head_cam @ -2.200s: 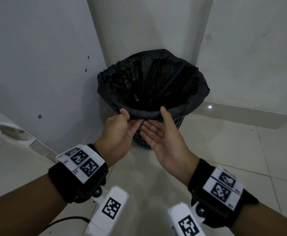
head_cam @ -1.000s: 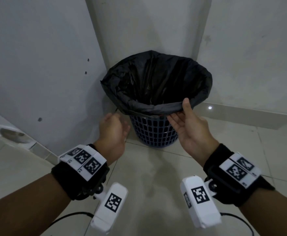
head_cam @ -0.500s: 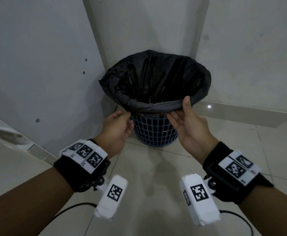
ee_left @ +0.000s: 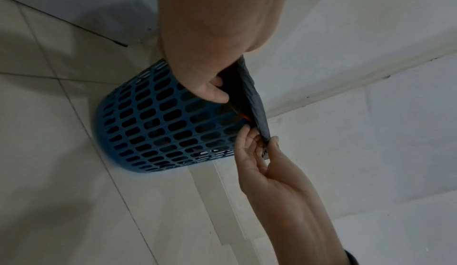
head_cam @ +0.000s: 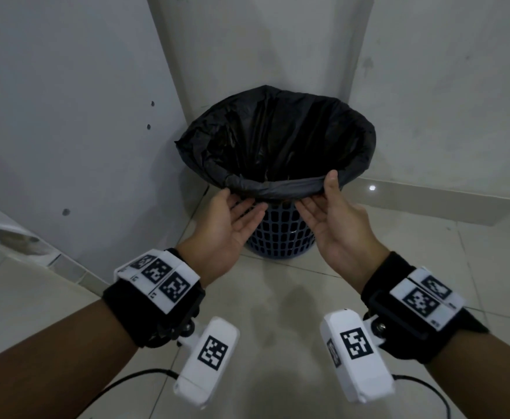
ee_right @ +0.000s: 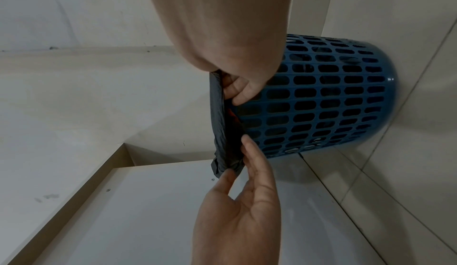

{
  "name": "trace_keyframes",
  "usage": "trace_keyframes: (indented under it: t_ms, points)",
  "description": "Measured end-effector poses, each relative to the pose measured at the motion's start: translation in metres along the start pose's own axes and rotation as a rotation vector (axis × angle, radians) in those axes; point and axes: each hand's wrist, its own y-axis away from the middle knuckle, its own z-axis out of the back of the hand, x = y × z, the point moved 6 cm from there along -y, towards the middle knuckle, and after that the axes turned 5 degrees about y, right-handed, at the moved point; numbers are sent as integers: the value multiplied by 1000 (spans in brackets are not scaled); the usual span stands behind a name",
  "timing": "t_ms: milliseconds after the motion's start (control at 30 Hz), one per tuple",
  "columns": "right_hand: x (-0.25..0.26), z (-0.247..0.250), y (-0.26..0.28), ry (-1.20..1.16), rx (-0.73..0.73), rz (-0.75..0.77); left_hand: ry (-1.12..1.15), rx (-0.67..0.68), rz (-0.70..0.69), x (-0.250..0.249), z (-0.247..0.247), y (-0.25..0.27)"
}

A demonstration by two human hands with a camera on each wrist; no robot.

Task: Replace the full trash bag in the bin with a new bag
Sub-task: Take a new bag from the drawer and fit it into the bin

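Pale glossy tiled floor (head_cam: 278, 313) runs into the corner where the grey walls (head_cam: 66, 116) meet, thin grout lines crossing it. Standing upright on it, tucked right into that corner, is the blue perforated bin (head_cam: 281, 234), its base flat on the tiles.

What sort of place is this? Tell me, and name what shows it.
Probably an indoor corner of a home or utility area: a blue lattice bin lined with a black trash bag stands on a glossy tiled floor against plain pale walls.
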Motion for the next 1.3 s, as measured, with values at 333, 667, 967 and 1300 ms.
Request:
trace_keyframes:
  t_ms: [333, 667, 967, 1300]
  points:
    - [3, 1, -1, 22, 29, -30, -32, 32, 63, -6, -3, -13]
    - [3, 1, -1, 29, 29, -32, -56, -20, -66, -18, -2, -18]
    - [3, 1, -3, 33, 25, -24, -86, -35, 6, -17, -13, -8]
    - [2, 1, -4, 45, 25, -6, -78, -48, -13, -14, -18, -4]
